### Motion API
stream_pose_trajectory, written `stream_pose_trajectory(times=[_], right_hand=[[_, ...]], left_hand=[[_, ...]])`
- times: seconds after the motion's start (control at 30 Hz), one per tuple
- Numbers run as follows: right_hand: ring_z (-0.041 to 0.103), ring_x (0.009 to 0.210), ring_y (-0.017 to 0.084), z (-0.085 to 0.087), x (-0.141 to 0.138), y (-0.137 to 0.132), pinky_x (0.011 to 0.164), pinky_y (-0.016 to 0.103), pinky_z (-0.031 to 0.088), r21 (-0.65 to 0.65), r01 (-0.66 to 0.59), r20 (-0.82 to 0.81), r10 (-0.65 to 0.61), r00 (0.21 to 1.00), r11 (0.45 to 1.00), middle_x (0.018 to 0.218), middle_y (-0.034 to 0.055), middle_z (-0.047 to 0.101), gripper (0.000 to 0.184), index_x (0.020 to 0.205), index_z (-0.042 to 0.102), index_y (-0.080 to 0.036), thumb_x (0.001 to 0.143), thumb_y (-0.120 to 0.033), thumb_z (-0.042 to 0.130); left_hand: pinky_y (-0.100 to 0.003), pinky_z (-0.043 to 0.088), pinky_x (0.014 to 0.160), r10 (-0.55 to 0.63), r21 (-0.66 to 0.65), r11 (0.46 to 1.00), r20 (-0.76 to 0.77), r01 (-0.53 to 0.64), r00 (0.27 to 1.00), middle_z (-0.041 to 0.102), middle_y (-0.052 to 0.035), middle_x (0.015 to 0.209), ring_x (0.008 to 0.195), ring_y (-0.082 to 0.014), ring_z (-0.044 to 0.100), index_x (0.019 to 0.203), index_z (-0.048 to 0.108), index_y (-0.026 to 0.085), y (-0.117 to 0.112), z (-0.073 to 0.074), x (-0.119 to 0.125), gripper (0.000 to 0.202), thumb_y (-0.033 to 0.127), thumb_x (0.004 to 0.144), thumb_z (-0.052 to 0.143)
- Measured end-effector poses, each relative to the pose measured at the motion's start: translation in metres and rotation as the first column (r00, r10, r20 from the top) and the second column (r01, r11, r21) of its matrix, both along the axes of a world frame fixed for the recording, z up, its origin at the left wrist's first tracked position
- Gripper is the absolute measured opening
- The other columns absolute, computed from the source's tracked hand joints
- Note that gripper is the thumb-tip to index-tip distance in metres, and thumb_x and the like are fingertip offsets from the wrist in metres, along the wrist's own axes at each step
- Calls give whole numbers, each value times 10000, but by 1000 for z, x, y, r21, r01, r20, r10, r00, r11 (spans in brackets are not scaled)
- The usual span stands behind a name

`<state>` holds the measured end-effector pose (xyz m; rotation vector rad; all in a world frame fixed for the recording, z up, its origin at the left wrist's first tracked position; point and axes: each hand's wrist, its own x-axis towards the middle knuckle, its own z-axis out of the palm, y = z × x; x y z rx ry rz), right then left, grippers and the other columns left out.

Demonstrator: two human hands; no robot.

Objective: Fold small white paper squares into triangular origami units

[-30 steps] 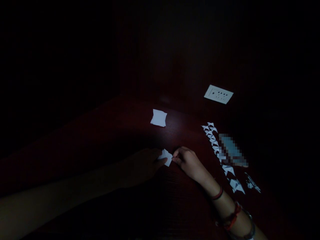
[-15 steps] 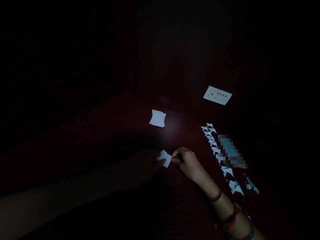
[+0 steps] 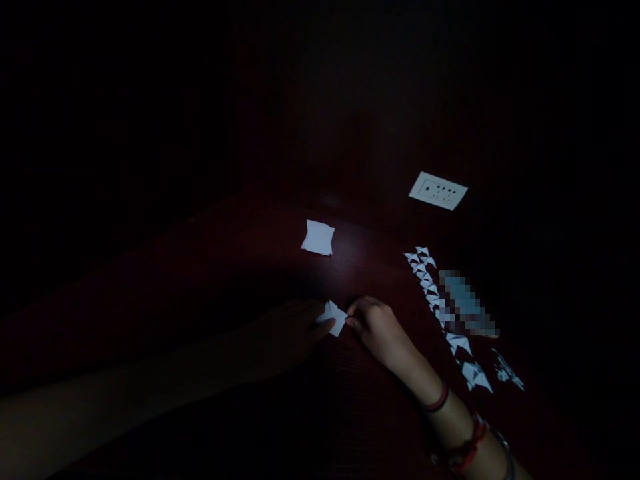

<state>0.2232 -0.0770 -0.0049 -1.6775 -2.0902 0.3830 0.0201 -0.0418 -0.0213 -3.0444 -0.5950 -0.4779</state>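
A small white folded paper [image 3: 337,319] lies low over the dark red table, between my two hands. My left hand [image 3: 305,327], deep in shadow, grips its left side, with the thumb across the front. The thumb and fingertips of my right hand [image 3: 374,323] pinch its right corner. A stack of white paper squares [image 3: 319,238] lies farther back, beyond the hands. To the right runs a row of folded white paper pieces [image 3: 429,287], with a larger folded piece [image 3: 476,377] at its near end.
A blurred-out bluish oval object [image 3: 467,303] lies right of the row. Near it are small white scraps or a patterned item [image 3: 509,372], which I cannot make out. A white socket plate [image 3: 439,191] is on the back wall. The room is very dark.
The whole view has shifted slightly, so things sit a little farther right. Both hands keep their hold on the folded paper, whose shape looks nearly the same.
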Motion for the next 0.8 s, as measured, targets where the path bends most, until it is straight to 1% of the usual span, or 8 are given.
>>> stream_pose_trajectory(times=[0.23, 0.33, 0.47, 0.63, 0.8], right_hand=[[551, 745, 140, 2, -2, -1, 702, 247, 407, -3, 17, 5, -17, 1000, 1000, 803, 59, 589, 57, 771, 572, -144, 775, -105, 531], [548, 716, 132, 2, -3, -1, 682, 243, 405, -23, -4, -8, 4, 1000, 1000, 774, 47, 591, 76, 748, 571, -149, 782, -103, 521], [544, 725, 134, 3, -3, 0, 671, 241, 406, -6, 8, -26, -8, 1000, 1000, 796, 44, 588, 62, 787, 571, -154, 762, -99, 552], [544, 732, 133, 3, -3, 0, 684, 242, 411, -2, 7, -16, -7, 1000, 1000, 800, 46, 580, 61, 780, 572, -152, 763, -97, 553], [549, 740, 131, 4, -3, -2, 694, 239, 412, 11, -5, -7, 5, 1000, 1000, 805, 44, 577, 89, 778, 571, -156, 767, -77, 532]], left_hand=[[-362, 320, 902, 24, 30, 999, -18, -24, 1000, 473, -98, 1240, 1105, -245, 456, 1179, 445, 174, 0, 0, 1, 332, 200, 854, 381], [-361, 326, 899, 24, 34, 999, -22, -23, 999, 481, -97, 1231, 1101, -244, 459, 1179, 446, 179, 0, 0, 2, 335, 196, 851, 386], [-379, 335, 887, 22, 34, 999, -24, -22, 999, 478, -114, 1227, 1091, -253, 463, 1192, 433, 160, 0, 2, 1, 344, 185, 854, 372], [-383, 336, 888, 11, 28, 1000, -30, -10, 999, 462, -136, 1231, 1099, -253, 449, 1203, 415, 131, -1, 4, 1, 356, 172, 852, 375], [-396, 323, 897, 13, 12, 1000, -35, -13, 999, 449, -131, 1240, 1115, -259, 426, 1196, 411, 122, 0, 1, 2, 340, 195, 871, 343]])
